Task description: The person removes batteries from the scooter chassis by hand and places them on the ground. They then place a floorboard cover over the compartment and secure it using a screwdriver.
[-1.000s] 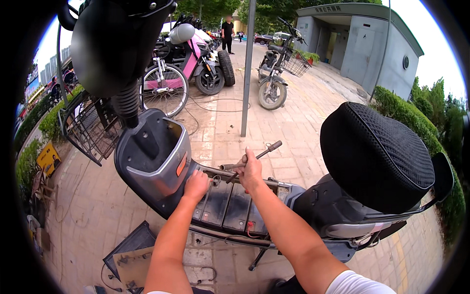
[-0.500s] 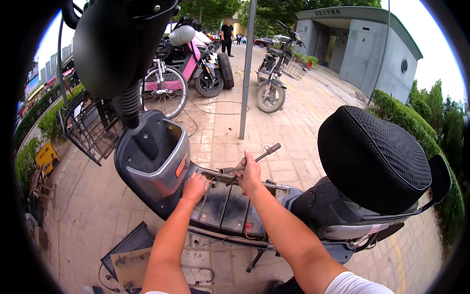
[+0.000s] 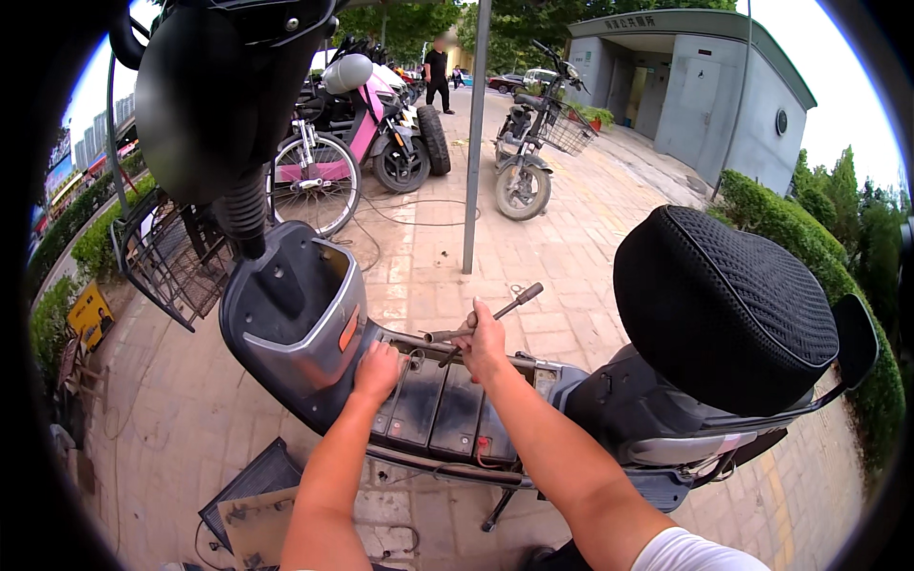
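Observation:
An electric scooter stands crosswise in front of me, its footboard well open and holding a row of black batteries (image 3: 455, 409). My right hand (image 3: 486, 344) is closed round a three-way socket wrench (image 3: 519, 299), above the far side of the batteries. The wrench's arms stick out past my fingers to several sides. At the front end of the well, beside the grey front storage panel (image 3: 309, 352), my left hand (image 3: 379, 369) is closed with its fingers bent down. What it grips, if anything, is hidden. A red terminal lead (image 3: 484, 451) shows at the batteries' near edge.
The black padded seat (image 3: 724, 309) rises at the right. A metal pole (image 3: 473, 190) stands just beyond the scooter. On the paving at lower left lie a black panel (image 3: 252, 481) and a cardboard sheet (image 3: 257, 528). Other scooters and a person (image 3: 437, 76) are farther off.
The view has shifted slightly. Both hands stay almost in place, the right one still round the socket wrench. The distant person has changed stance a little.

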Motion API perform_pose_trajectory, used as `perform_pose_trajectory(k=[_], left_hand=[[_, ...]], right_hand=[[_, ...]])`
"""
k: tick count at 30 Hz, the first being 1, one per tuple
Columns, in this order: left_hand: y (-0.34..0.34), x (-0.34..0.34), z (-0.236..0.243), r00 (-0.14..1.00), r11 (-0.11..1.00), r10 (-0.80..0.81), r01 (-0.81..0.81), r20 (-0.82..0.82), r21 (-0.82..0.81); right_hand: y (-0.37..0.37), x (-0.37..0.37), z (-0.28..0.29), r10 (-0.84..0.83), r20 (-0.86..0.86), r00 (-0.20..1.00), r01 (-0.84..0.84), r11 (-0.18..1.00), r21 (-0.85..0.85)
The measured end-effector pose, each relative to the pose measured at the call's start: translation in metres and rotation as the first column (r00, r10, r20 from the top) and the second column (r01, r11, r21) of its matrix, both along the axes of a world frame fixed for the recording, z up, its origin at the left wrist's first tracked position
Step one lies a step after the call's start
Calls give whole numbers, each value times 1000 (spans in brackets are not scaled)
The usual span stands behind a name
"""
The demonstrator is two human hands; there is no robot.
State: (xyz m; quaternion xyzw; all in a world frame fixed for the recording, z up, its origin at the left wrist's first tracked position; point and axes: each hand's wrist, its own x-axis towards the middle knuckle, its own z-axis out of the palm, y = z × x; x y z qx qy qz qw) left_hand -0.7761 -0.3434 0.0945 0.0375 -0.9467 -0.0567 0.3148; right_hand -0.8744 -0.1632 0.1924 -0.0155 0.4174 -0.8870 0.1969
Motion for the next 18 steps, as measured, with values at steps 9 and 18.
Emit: perform_pose_trajectory(k=[9, 18], left_hand=[[-1, 4, 2, 995, 990, -101, 100, 0, 103], [3, 0, 3, 1000, 998, 10, -12, 28, 55]], right_hand=[[1, -1, -1, 0, -16, 1000, 0, 1000, -25], [2, -1, -3, 13, -10, 1000, -13, 1000, -14]])
